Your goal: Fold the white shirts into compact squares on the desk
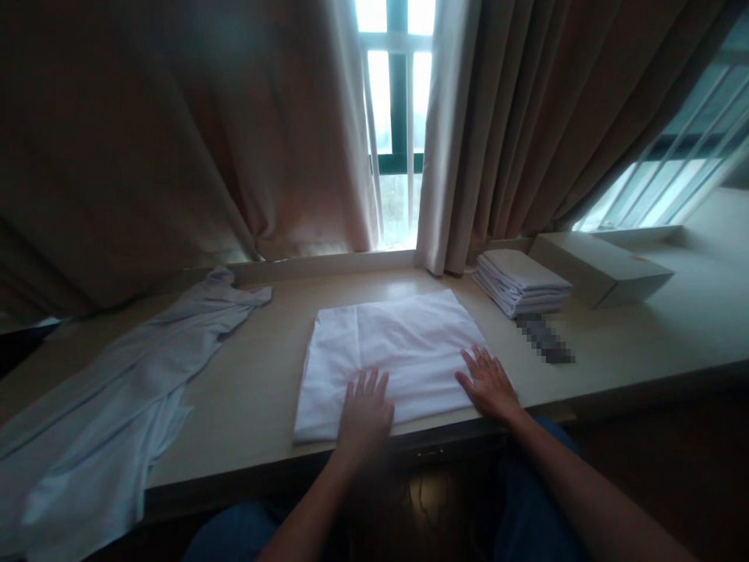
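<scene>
A white cloth (398, 343), folded into a rough square, lies flat on the pale counter (257, 382) near its front edge. My left hand (366, 414) rests palm down on the cloth's near edge, fingers stretched out. My right hand (488, 384) lies flat on the cloth's near right corner, fingers spread. Neither hand holds anything.
A loose pale garment (117, 398) sprawls over the counter's left part. At the back right stand a stack of folded white cloths (520, 282) and a flat beige box (602, 267). A small dark blurred object (545, 338) lies in front of the stack. Curtains (175, 133) hang behind.
</scene>
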Tool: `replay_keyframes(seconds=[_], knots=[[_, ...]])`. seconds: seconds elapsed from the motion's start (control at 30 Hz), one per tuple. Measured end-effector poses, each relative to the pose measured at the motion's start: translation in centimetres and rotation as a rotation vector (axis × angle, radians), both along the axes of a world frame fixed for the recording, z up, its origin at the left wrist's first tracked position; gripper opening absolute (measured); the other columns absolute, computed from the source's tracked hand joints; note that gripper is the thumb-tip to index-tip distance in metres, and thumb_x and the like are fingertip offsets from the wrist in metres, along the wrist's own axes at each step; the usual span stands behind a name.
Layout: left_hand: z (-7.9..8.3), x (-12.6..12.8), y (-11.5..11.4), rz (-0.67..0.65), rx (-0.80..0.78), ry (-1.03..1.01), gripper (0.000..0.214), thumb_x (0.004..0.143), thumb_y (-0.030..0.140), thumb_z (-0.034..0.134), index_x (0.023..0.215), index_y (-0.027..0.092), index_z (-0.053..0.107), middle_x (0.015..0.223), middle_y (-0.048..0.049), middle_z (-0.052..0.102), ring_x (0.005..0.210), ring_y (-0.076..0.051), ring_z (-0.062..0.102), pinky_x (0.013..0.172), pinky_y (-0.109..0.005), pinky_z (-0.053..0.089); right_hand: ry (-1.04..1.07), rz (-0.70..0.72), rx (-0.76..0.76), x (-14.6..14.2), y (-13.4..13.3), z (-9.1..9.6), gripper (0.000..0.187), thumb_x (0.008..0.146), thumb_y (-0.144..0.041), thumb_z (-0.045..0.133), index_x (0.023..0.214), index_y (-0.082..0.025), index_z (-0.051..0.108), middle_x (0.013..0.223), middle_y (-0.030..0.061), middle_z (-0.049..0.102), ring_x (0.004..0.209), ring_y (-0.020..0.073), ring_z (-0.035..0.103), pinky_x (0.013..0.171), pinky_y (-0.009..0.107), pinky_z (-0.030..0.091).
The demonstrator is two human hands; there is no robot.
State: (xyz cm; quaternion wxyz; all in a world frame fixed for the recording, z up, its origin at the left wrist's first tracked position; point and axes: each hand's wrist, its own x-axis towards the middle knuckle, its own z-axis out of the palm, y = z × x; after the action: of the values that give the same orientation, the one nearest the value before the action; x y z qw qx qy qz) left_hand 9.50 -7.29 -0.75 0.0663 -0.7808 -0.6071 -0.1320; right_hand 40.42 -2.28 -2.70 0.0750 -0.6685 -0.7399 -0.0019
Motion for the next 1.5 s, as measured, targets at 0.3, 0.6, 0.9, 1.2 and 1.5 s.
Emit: replay_keyframes(seconds=[0.3,0.6,0.9,1.2,1.5], knots=[[-0.7,-0.4,0.3,-0.007,0.017,-0.057,0.054,0.091,0.037,0.041,0.143,0.023,0.041,0.153,-0.0071,0.034,0.143,-0.029,0.024,0.115,-0.053,0.019,-0.048,0.004,0.019,0.0,0.3,-0.8,0.066,0.095,-0.061,0.025,0.151,-0.027,0.024,0.159,0.0043,0.016,0.146,0.0234,0.007,0.116,0.046,0.008],[0.0,-0.4,0.3,-0.016,-0.026,-0.044,0.055,0.092,0.032,0.039,0.145,0.022,0.037,0.155,-0.0072,0.029,0.144,-0.030,0.021,0.115,-0.054,0.019,-0.069,-0.017,-0.034,-0.6,0.1,0.9,0.066,0.095,-0.059,0.028,0.152,-0.026,0.022,0.159,0.0050,0.015,0.146,0.0234,0.006,0.116,0.046,0.008],[-0.1,0.0,0.4,-0.001,-0.022,-0.045,0.054,0.090,0.032,0.041,0.143,0.023,0.041,0.153,-0.0076,0.035,0.143,-0.030,0.024,0.115,-0.054,0.019,-0.070,-0.020,-0.027,-0.6,-0.1,1.0,0.065,0.096,-0.059,0.025,0.152,-0.026,0.022,0.159,0.0052,0.015,0.146,0.0231,0.005,0.116,0.045,0.007],[-0.2,0.0,0.4,-0.010,-0.038,-0.053,0.054,0.091,0.035,0.039,0.143,0.021,0.041,0.152,-0.0089,0.035,0.142,-0.031,0.025,0.115,-0.054,0.017,-0.062,-0.030,-0.056,-0.3,0.1,0.7,0.067,0.095,-0.061,0.025,0.152,-0.026,0.021,0.159,0.0043,0.013,0.146,0.0235,0.005,0.116,0.044,0.006],[-0.1,-0.7,-0.9,0.042,-0.002,-0.075,0.051,0.092,0.040,0.040,0.136,0.017,0.050,0.146,-0.0127,0.044,0.140,-0.031,0.031,0.115,-0.053,0.016,-0.072,0.000,0.001,-0.2,-0.1,0.4,0.065,0.096,-0.060,0.023,0.151,-0.026,0.024,0.159,0.0056,0.016,0.146,0.0238,0.008,0.116,0.044,0.007]])
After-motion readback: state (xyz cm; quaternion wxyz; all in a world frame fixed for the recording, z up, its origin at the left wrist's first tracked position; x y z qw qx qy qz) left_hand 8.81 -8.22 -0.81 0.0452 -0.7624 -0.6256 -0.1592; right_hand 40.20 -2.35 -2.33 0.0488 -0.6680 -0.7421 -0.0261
